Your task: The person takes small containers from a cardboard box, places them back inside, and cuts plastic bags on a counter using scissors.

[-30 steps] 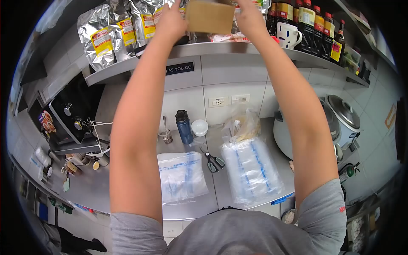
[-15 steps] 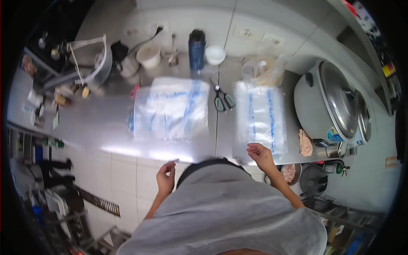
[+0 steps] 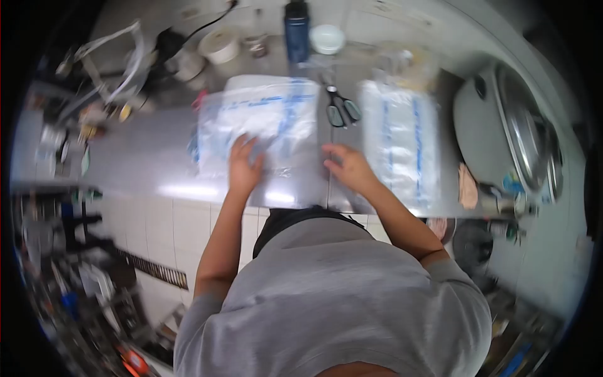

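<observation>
A: What do we read on the left stack of plastic bags (image 3: 259, 103)?

B: Blue print in bands; the lettering is too blurred for us to read. The stack lies flat on the steel bench (image 3: 147, 151), left of the scissors (image 3: 339, 110).

A: And our hands?

B: The left hand (image 3: 245, 168) is over the stack's near part, fingers spread, holding nothing; whether it touches the plastic, we cannot tell. The right hand (image 3: 350, 166) is over the bench between the two stacks, fingers loosely parted, also without a load.

A: Print on the right stack of plastic bags (image 3: 402, 138)?

B: Two blue lengthwise stripes, illegible to us.

A: Other labels?

B: We log a blue label (image 3: 512, 183) low on the large cooker (image 3: 487, 125), wording unreadable. At the back, a dark blue bottle (image 3: 297, 34) stands just beside a white bowl (image 3: 328, 39).
</observation>
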{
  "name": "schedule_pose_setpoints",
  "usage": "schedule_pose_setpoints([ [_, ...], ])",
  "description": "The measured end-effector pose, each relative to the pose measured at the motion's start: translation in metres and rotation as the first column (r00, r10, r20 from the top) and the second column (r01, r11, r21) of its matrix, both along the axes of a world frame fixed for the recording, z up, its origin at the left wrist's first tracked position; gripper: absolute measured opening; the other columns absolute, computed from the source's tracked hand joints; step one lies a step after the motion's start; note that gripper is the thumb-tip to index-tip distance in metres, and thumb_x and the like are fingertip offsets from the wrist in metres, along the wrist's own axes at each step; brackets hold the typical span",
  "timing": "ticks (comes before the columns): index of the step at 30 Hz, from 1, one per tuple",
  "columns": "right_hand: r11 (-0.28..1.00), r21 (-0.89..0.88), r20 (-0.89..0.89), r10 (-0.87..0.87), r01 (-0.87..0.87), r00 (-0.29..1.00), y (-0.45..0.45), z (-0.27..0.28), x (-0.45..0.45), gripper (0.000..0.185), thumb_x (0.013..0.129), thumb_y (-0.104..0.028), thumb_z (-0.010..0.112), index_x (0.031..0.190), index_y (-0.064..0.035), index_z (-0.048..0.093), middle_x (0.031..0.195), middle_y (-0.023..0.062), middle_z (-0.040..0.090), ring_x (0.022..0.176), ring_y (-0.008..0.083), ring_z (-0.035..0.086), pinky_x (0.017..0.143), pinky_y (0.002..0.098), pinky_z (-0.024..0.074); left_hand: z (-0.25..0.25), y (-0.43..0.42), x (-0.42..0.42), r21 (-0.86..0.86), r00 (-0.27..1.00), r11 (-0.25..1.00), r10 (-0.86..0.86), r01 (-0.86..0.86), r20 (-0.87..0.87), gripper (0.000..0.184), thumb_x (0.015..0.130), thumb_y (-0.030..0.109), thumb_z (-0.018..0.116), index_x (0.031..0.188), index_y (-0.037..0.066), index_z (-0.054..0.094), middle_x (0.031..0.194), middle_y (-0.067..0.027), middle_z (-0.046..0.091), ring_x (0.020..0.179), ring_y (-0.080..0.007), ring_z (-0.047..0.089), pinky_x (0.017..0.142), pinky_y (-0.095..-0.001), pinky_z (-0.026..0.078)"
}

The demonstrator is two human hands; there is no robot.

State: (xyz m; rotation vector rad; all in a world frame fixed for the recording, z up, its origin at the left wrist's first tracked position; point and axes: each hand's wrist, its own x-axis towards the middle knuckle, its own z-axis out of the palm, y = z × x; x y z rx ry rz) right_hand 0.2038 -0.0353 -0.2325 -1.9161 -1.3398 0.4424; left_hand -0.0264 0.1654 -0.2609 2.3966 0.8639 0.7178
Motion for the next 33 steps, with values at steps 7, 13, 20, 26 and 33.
schedule_pose_setpoints([
  [7, 0.417, 0.092, 0.567, -0.768, 0.904, 0.296, -0.223, -0.064, 0.144, 0.039, 0.087, -0.027, 0.064, 0.117, -0.0021, 0.061, 0.105, 0.0238, 0.065, 0.099, 0.0386, 0.061, 0.088, 0.0435, 0.0478, -0.020, 0.053, -0.068, -0.026, 0.987, 0.997, -0.070, 0.067, -0.143, 0.042, 0.084, 0.016, 0.066, 0.124, 0.004, 0.058, 0.140, -0.0203, 0.043, 0.132, -0.0380, 0.037, 0.109, -0.0464, 0.030],
  [13, 0.010, -0.246, 0.758, -0.621, 0.969, 0.199, -0.308, -0.107, 0.179, 0.044, 0.094, -0.039, 0.050, 0.127, -0.0096, 0.052, 0.124, 0.0217, 0.055, 0.109, 0.0394, 0.057, 0.098, 0.0502, 0.0415, 0.003, 0.075, -0.020, 0.103, 0.974, 0.973, -0.197, 0.208, -0.109, 0.048, 0.082, 0.011, 0.068, 0.128, 0.008, 0.056, 0.141, -0.0186, 0.044, 0.131, -0.0392, 0.038, 0.109, -0.0464, 0.031],
  [20, 0.104, -0.061, 0.590, -0.798, 0.993, 0.120, -0.268, -0.067, 0.187, 0.020, 0.085, -0.014, 0.054, 0.089, 0.0012, 0.066, 0.092, 0.0213, 0.064, 0.088, 0.0379, 0.062, 0.079, 0.0446, 0.0498, -0.037, 0.047, 0.074, 0.130, 0.841, 0.975, -0.083, 0.179, -0.535, 0.070, 0.091, 0.050, 0.052, 0.149, 0.017, 0.032, 0.157, -0.0167, 0.017, 0.145, -0.0364, 0.011, 0.113, -0.0607, 0.007],
  [26, 0.898, 0.231, 0.286, -0.431, 0.375, 0.856, -0.021, -0.021, 0.080, 0.024, 0.083, -0.011, 0.065, 0.105, -0.0022, 0.063, 0.096, 0.0158, 0.062, 0.093, 0.0321, 0.060, 0.082, 0.0423, 0.0476, -0.041, 0.033, 0.052, 0.121, 0.890, 0.964, -0.166, 0.237, -0.424, 0.068, 0.091, 0.049, 0.052, 0.148, 0.018, 0.033, 0.158, -0.0141, 0.016, 0.146, -0.0356, 0.009, 0.114, -0.0592, 0.004],
  [33, 0.838, -0.392, -0.519, -0.543, 0.381, 0.660, 0.147, -0.025, 0.062, 0.040, 0.078, -0.028, 0.076, 0.100, 0.0023, 0.063, 0.078, 0.0096, 0.064, 0.071, 0.0227, 0.062, 0.065, 0.0333, 0.0497, -0.038, 0.034, 0.054, 0.095, 0.897, 0.970, -0.168, 0.225, -0.409, 0.069, 0.091, 0.050, 0.052, 0.148, 0.016, 0.033, 0.157, -0.0143, 0.017, 0.146, -0.0347, 0.009, 0.114, -0.0588, 0.004],
])
